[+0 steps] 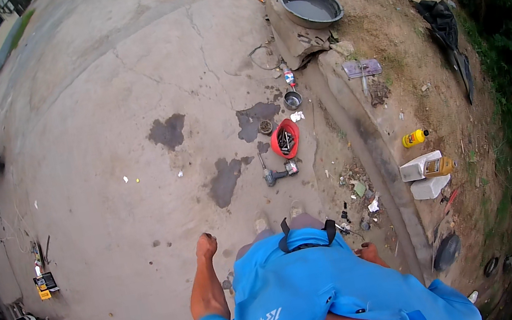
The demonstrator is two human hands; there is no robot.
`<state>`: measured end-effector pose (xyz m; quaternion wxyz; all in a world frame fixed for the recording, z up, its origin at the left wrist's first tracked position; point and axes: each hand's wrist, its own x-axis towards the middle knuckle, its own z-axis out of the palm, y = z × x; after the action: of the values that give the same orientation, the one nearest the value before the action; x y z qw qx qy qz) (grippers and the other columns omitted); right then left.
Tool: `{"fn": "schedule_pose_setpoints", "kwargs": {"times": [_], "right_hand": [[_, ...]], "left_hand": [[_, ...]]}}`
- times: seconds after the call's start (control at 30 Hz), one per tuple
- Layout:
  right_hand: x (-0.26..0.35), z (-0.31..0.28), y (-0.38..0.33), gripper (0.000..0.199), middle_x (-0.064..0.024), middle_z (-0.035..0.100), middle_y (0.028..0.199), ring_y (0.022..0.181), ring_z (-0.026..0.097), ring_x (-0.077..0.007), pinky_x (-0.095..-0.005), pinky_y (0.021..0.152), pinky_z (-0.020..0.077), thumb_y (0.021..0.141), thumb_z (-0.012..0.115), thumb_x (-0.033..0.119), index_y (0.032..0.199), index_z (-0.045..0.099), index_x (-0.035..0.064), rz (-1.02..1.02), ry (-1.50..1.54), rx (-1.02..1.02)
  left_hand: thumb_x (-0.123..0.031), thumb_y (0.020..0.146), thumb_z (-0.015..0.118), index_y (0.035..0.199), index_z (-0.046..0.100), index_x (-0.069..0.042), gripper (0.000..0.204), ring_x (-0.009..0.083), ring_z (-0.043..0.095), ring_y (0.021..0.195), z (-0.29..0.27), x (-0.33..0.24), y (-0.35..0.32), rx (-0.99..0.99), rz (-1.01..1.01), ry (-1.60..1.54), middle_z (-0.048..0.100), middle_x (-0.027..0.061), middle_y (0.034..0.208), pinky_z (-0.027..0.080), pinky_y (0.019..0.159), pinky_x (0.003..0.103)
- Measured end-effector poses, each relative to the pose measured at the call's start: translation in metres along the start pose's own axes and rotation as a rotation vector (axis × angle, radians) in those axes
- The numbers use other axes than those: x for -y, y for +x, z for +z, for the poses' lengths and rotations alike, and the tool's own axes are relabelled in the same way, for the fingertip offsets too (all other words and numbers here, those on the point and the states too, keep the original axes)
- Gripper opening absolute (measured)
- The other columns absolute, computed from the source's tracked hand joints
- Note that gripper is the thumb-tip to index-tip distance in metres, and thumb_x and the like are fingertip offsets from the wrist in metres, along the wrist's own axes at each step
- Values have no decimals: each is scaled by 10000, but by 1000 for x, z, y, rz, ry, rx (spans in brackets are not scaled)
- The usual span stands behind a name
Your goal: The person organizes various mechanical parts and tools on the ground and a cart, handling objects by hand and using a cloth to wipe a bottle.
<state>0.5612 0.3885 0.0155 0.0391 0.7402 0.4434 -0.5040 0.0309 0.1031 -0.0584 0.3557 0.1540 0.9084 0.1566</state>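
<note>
My left hand [206,245] hangs beside my body above the concrete, fingers curled in and nothing visible in them. At my other side, my right hand [368,252] shows only partly past the blue shirt [290,277], so its fingers are hard to make out. On the ground ahead of my feet lies a cordless drill [279,172] with a long bit. Just beyond it a red hard hat [291,127], turned upside down, holds several dark metal pieces. A small round tin [265,127] of small parts stands next to the hat. Neither hand touches these things.
A dark metal bowl [292,100] and a bottle [289,77] stand farther ahead, before a large basin [311,7] of dark liquid. A concrete curb [376,159] runs along the right, with a yellow bottle [414,138] and jugs [431,188] beyond. Wet patches [225,180] mark the ground.
</note>
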Motion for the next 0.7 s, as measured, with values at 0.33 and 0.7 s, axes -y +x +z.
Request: {"fn": "schedule_pose_setpoints", "kwargs": {"times": [0.33,0.7], "right_hand": [[45,-27,58,550,-173,656,857,632,666,-238,-348,464,470,760,749,18,1232,478,-62,-41,10,21],[27,-54,114,462,-147,637,788,598,641,-252,-407,466,428,779,765,43,1158,503,19,53,-173,36]], "left_hand": [[-209,857,596,1093,645,-11,313,394,652,1002,57,-9,-88,-236,-308,-176,686,237,1031,510,877,454],[-232,805,629,975,689,14,306,397,673,930,156,13,-179,-173,-445,-256,693,251,938,523,826,464]]}}
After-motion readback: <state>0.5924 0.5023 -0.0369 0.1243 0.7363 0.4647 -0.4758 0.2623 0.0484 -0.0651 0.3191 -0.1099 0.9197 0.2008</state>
